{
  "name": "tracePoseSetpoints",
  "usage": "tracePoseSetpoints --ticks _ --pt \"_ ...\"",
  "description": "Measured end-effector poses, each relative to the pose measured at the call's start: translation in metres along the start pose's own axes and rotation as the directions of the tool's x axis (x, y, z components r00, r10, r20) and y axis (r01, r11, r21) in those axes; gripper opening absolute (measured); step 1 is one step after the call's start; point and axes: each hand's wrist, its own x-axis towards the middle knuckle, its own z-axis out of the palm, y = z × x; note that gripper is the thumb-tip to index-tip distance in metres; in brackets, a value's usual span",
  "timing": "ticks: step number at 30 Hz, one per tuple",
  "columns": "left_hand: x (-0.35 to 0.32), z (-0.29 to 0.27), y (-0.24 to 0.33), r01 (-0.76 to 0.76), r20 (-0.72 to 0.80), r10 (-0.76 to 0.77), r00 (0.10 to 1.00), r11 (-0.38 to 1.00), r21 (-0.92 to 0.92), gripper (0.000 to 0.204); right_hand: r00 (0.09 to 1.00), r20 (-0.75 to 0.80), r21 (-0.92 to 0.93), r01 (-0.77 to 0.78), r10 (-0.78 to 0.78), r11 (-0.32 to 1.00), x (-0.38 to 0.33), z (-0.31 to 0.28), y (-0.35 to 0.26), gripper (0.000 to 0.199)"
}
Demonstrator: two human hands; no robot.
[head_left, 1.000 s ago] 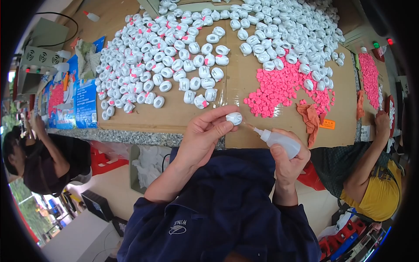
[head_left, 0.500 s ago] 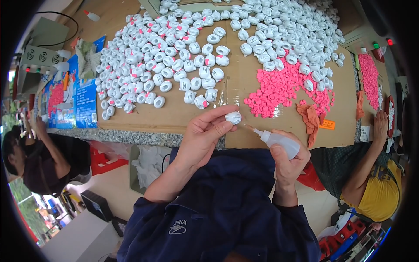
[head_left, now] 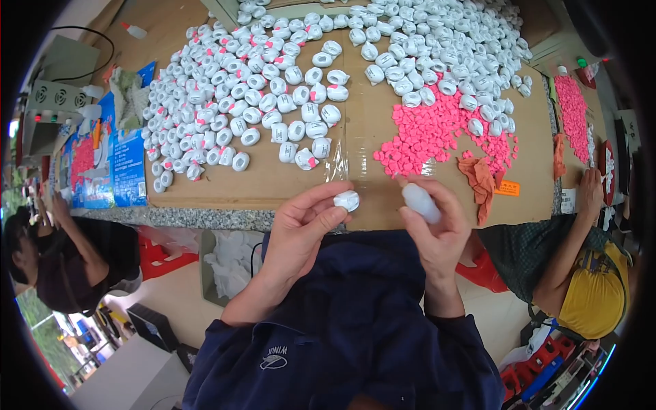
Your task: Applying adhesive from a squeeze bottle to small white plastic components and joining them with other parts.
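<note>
Pinched between the thumb and fingers of my left hand (head_left: 298, 229) is a small white rounded plastic piece (head_left: 348, 200), held above the near edge of the cardboard. My right hand (head_left: 441, 236) grips a translucent squeeze bottle (head_left: 421, 203), its nozzle now pointing away from me toward the pink pieces. The bottle and the white piece are apart. Beyond my left hand spreads a broad group of white pieces (head_left: 240, 161), many with pink parts on them. A heap of small pink pieces (head_left: 417, 137) lies beyond my right hand, with a pile of plain white pieces (head_left: 444, 41) behind it.
Crumpled orange cloth (head_left: 477, 184) lies right of the pink heap beside an orange label (head_left: 508, 188). A blue printed sheet (head_left: 126, 167) and a grey control box (head_left: 58, 96) stand at left. Another small bottle (head_left: 134, 31) lies far left. One person works on each side.
My right hand has tipped the bottle so its nozzle points away and moved it back from the white piece. My left hand has shifted slightly left and nearer with the piece.
</note>
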Motion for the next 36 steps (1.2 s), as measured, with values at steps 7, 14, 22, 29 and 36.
tracePoseSetpoints --ticks 7,14,22,29,36 --pt "-0.011 -0.002 -0.004 0.026 -0.032 -0.026 0.999 1.0 -0.003 0.031 0.994 0.046 -0.241 0.107 -0.099 0.964 0.001 0.028 0.008 0.029" --pt "-0.011 0.002 -0.004 0.044 0.016 -0.044 0.999 0.999 -0.017 0.031 0.975 -0.09 -0.58 0.115 -0.204 0.807 0.004 -0.011 0.006 0.018" --pt "-0.008 0.008 -0.009 0.069 0.035 -0.068 0.997 0.998 -0.012 0.03 0.991 -0.046 -0.637 0.068 -0.126 0.768 0.014 -0.006 0.01 0.011" --pt "-0.006 0.009 -0.012 0.072 0.065 -0.071 0.995 0.997 -0.002 0.03 0.999 0.038 -0.262 0.017 -0.008 0.965 0.005 -0.014 -0.002 0.012" --pt "-0.008 0.014 -0.016 0.014 0.061 -0.018 0.998 0.997 0.077 0.03 0.961 0.224 0.235 -0.217 0.164 0.948 -0.016 -0.003 -0.008 0.017"
